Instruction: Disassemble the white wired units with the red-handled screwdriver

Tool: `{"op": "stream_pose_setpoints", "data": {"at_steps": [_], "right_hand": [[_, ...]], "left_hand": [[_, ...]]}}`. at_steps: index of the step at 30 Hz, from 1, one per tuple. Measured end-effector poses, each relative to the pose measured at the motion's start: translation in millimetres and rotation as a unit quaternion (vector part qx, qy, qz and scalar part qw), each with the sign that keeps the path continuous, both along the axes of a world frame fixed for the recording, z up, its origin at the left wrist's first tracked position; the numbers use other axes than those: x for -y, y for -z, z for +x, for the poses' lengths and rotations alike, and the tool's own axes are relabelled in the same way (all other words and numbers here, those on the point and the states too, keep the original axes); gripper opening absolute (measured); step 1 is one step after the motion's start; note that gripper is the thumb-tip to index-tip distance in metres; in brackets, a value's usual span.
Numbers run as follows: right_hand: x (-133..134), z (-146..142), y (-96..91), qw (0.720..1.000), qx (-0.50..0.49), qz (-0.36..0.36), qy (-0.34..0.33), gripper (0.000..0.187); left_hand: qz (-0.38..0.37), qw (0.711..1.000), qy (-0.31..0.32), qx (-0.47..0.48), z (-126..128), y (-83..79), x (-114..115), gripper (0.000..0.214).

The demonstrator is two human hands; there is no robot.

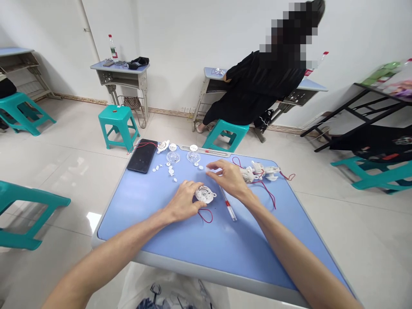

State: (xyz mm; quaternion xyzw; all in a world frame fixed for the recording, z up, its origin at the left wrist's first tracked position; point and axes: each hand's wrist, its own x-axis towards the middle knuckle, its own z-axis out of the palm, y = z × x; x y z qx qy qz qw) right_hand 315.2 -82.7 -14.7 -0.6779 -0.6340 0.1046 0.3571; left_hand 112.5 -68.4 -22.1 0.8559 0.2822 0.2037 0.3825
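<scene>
My left hand (183,201) rests on the blue table (180,244) with its fingers curled round a small white round plastic housing (205,195) that trails a red wire (206,215). Just beyond it, my right hand (227,176) pinches a tiny white part (210,172) between its fingertips. A screwdriver (228,205) with a clear handle and red band lies on the table under my right wrist.
Small white gears (170,170), two clear round caps (183,157) and a black phone (142,155) lie at the table's far side. White housings with red wires (260,172) sit at the right. Teal stools (119,125) and a seated person in black (254,90) are beyond.
</scene>
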Motion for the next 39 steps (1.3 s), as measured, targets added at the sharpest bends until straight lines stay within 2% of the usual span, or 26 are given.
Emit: {"op": "stream_pose_setpoints", "data": {"at_steps": [13,39], "right_hand": [[-9,-2,17.5,0.998,0.056,-0.021,0.028,0.016],[-10,-4,16.3,0.996,0.034,-0.049,0.062,0.015]], "left_hand": [[0.0,1.0,0.001,0.008,0,1.1,0,0.052],[0.001,1.0,0.003,-0.001,-1,-0.4,1,0.051]]}}
